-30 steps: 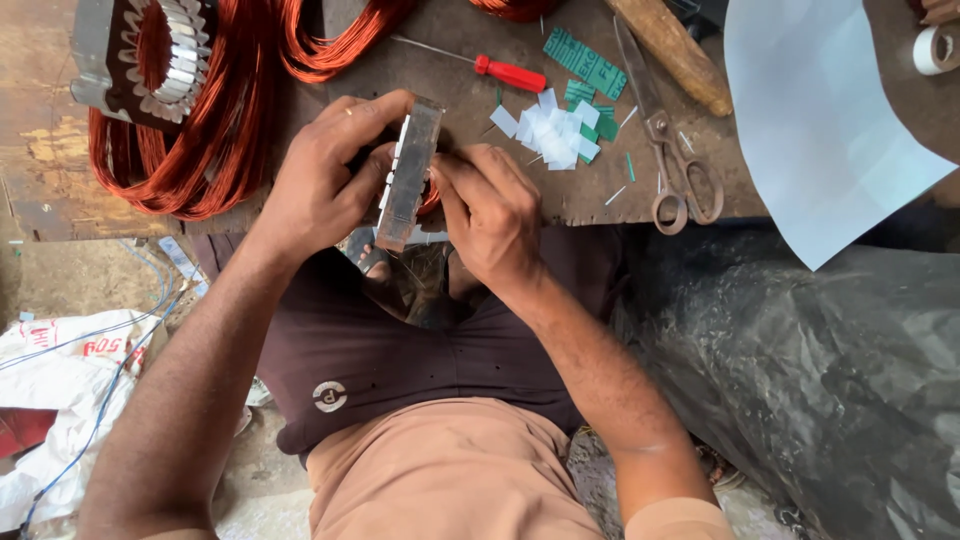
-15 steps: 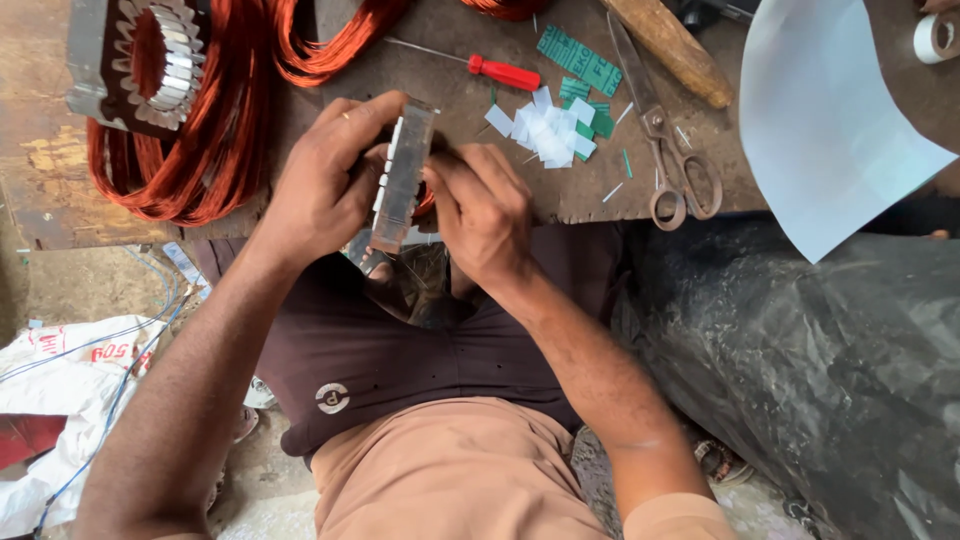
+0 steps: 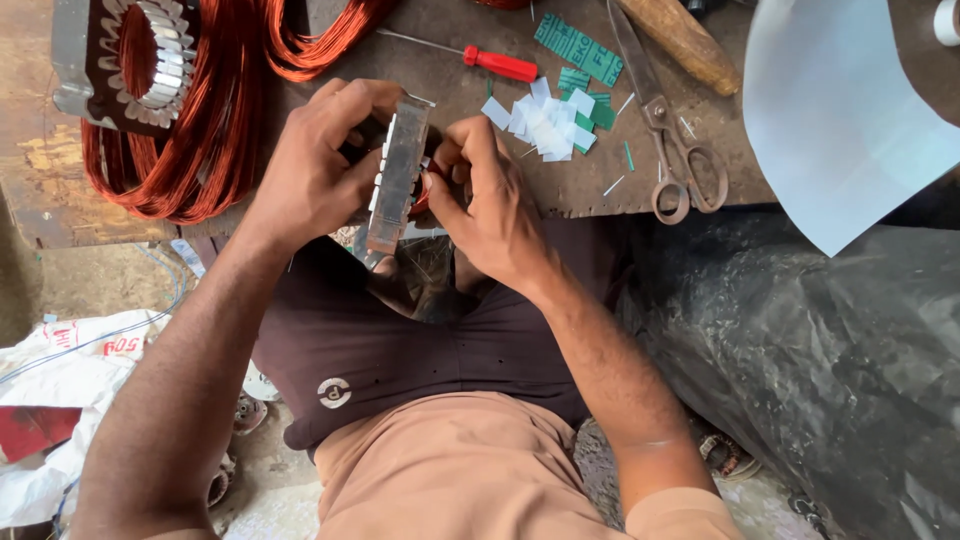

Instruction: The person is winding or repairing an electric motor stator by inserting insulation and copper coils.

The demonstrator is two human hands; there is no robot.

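My left hand (image 3: 318, 165) grips a grey metal motor stator (image 3: 399, 175), held on edge over the front of the wooden workbench (image 3: 600, 185). My right hand (image 3: 487, 205) presses against the stator's right side, fingers curled into it; red copper wire shows between the fingers, and what they pinch is hidden. Both hands sit just above my lap.
Coils of copper wire (image 3: 215, 140) lie at the left around a second stator (image 3: 140, 60). A red-handled screwdriver (image 3: 500, 64), small white and green paper slips (image 3: 552, 118), scissors (image 3: 672, 150), a wooden handle (image 3: 684, 42) and a white sheet (image 3: 840, 110) lie on the bench. Black plastic (image 3: 820, 360) covers the right.
Both hands and the stator have kept their grip and shifted only slightly; the right fingers have worked a little along the stator's side.
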